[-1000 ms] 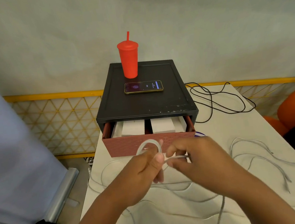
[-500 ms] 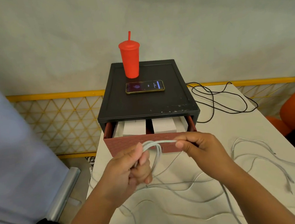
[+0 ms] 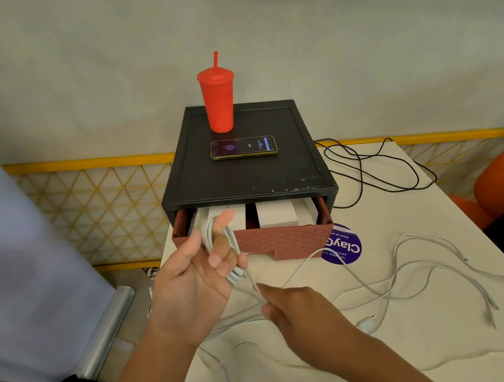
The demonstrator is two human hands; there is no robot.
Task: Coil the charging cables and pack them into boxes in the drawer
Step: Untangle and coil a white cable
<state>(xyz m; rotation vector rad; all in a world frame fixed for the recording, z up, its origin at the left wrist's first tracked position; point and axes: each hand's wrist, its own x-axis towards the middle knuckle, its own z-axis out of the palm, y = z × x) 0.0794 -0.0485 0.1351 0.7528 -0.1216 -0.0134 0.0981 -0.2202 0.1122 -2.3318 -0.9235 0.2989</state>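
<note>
My left hand is raised in front of the drawer with a white charging cable looped several times around its fingers. The cable's free strand runs down and right to my right hand, which pinches it low over the table. Behind, the red brick-patterned drawer stands pulled out of a black cabinet. White boxes lie inside it. More loose white cables sprawl on the white table to the right.
A red tumbler with a straw and a phone rest on the cabinet top. A black cable lies at the back right. A purple round sticker is on the table. The table's left edge drops near my left arm.
My left hand rose with more loops around its fingers. My right hand dropped from in front of the drawer to low over the table, drawing the strand down.
</note>
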